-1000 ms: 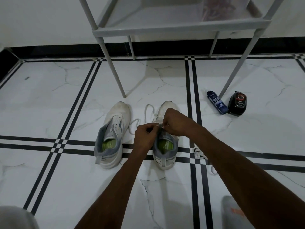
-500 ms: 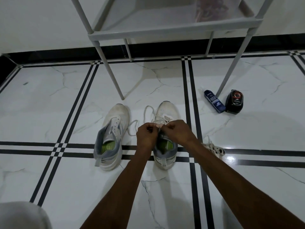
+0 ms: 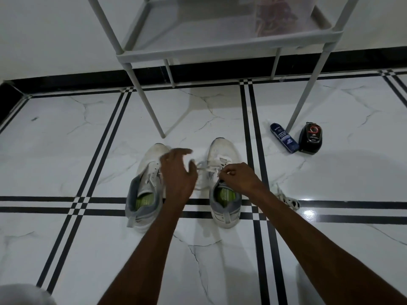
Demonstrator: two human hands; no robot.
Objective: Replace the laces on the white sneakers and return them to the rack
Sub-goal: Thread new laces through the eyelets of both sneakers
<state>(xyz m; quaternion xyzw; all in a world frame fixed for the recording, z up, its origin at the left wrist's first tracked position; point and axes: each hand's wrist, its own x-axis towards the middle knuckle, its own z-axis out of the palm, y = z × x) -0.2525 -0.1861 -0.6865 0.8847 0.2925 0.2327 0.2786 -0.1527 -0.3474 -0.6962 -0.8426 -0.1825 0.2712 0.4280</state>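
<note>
Two white sneakers sit side by side on the white marble floor [image 3: 66, 139], toes toward the wall, heels across a double black inlay band. The left sneaker [image 3: 146, 188] shows bare eyelets at the tongue; the right sneaker [image 3: 222, 188] has a white lace [image 3: 203, 170] partly threaded, its loose end trailing into the gap between the pair. The left hand [image 3: 179, 175] hovers over that gap and over the left sneaker's inner edge, fingers spread and relaxed, holding nothing. The right hand [image 3: 239, 178] is at the right sneaker's upper eyelets, thumb and fingertips pinching the lace. A bundled lace [image 3: 286, 200] lies on the floor just right of the right forearm, on the black band. The grey rack [image 3: 220, 51] stands beyond the toes; its near left leg lands just ahead of the left sneaker's toe, its near right leg farther right. A dark blue cleaner bottle [image 3: 284, 137] lies beside that right leg, touching or almost touching a black shoe-polish applicator [image 3: 310, 137]. A clear container [image 3: 279, 16] of dark contents sits on the rack's lowest shelf at its right end. Open floor runs left of the sneakers to the black skirting, and behind the heels toward the person.
</note>
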